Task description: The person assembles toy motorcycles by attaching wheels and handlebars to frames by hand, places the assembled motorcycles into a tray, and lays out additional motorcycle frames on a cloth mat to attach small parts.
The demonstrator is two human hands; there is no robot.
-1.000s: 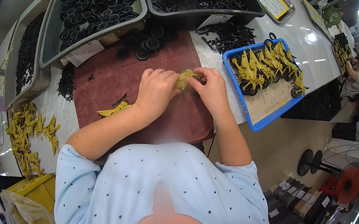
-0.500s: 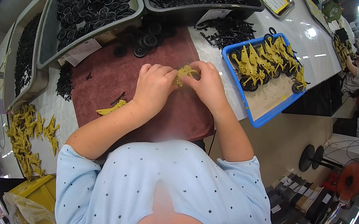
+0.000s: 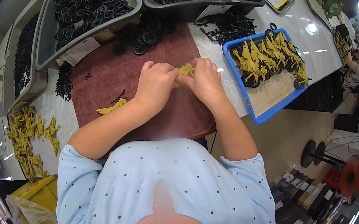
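Observation:
Over the right part of the maroon cloth [image 3: 103, 72], my two hands meet around a yellow plastic part [image 3: 187, 70]. My left hand [image 3: 158, 82] grips its left side with curled fingers. On the other side, my right hand [image 3: 206, 80] pinches it, and the fingers hide much of its shape. Another yellow piece [image 3: 111, 106] lies on the cloth beside my left forearm, with a small black stick-like part [image 3: 119, 97] next to it. Black toy wheels [image 3: 140, 48] are heaped at the cloth's far edge.
A blue tray [image 3: 258, 119] at right holds yellow frames fitted with black wheels. Grey bins [image 3: 88, 33] of wheels and small black parts stand behind. Loose black parts [image 3: 229, 28] lie between bin and tray. Yellow pieces [image 3: 26, 137] are piled at left. Another person [image 3: 358, 72] sits far right.
My right hand has shifted slightly and its fingers have closed further over the yellow part. Both hands stay in nearly the same place.

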